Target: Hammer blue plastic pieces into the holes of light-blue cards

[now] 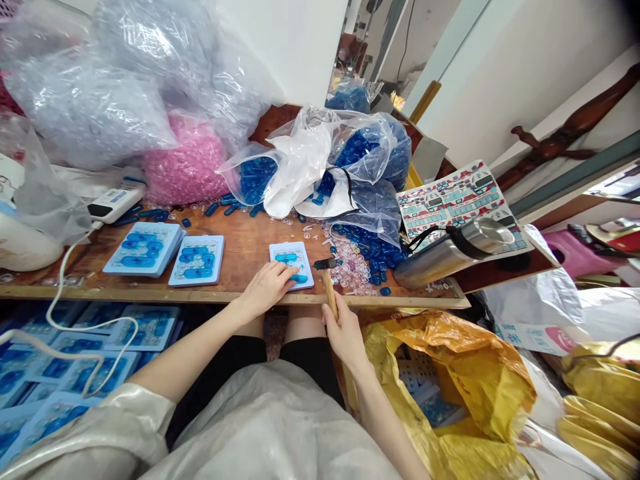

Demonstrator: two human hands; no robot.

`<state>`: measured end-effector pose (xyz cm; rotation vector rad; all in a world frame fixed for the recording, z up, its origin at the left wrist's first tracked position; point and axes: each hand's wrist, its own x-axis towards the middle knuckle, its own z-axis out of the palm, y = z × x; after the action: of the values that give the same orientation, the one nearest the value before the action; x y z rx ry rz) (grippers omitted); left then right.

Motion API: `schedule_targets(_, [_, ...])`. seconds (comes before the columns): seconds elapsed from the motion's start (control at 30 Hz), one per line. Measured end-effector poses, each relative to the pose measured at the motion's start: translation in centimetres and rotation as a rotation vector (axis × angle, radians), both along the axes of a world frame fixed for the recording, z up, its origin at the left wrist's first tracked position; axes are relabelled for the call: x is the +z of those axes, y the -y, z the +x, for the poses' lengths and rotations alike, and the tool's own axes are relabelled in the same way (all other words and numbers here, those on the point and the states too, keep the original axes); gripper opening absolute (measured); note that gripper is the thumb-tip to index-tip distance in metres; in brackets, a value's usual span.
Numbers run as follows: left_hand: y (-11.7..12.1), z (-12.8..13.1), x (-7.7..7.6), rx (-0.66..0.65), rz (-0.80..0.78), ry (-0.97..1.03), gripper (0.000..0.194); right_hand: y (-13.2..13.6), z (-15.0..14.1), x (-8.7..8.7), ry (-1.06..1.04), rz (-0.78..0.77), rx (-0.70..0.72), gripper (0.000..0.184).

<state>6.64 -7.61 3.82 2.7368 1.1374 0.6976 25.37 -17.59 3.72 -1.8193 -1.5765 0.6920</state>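
My left hand (267, 287) rests on a light-blue plastic tray (291, 262) at the front edge of the wooden table (240, 250), fingers curled on a blue capsule-shaped piece in it. A small hammer (327, 280) with a wooden handle is gripped in my right hand (344, 333); its dark head hovers beside the tray's right edge. Loose clear and blue pieces (357, 263) lie right of the tray.
Two stacks of filled blue trays (145, 248) (197, 260) sit to the left. Bags of blue pieces (350, 157), a pink bag (187, 167) and clear bags stand behind. A steel flask (453, 252) lies at right. More trays sit under the table; a yellow sack (450, 380) is at lower right.
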Motion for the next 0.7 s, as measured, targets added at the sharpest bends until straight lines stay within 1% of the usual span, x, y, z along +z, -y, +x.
schedule_targets(0.07, [-0.1,0.0,-0.3,0.004,0.059,-0.027,0.022,0.2,0.1,-0.1,0.01,0.0,-0.005,0.046])
schedule_targets(0.17, [-0.2,-0.1,-0.5,0.023,0.109,-0.016,0.023,0.6,0.3,-0.3,0.021,0.002,-0.011,0.046])
schedule_targets(0.3, [-0.1,0.0,-0.6,0.025,0.106,-0.017,0.024,1.0,0.1,0.0,0.028,0.041,0.019,0.046])
schedule_targets(0.4, [0.0,0.2,-0.6,0.021,0.108,-0.038,0.025,1.0,-0.3,0.5,0.099,0.087,0.05,0.047])
schedule_targets(0.5, [0.1,0.4,-0.7,0.037,0.122,-0.057,0.026,1.0,-0.7,1.0,0.186,0.041,0.13,0.046])
schedule_targets(0.57, [0.4,0.4,-0.8,0.043,0.126,-0.061,0.027,1.0,-1.0,1.2,0.207,0.006,0.161,0.045])
schedule_targets(0.63, [0.7,0.3,-0.7,0.037,0.123,-0.041,0.027,1.2,-1.1,1.2,0.177,0.025,0.132,0.046])
schedule_targets(0.7, [0.5,0.2,-0.5,0.034,0.105,-0.005,0.026,1.5,-0.9,1.0,0.112,0.073,0.094,0.047])
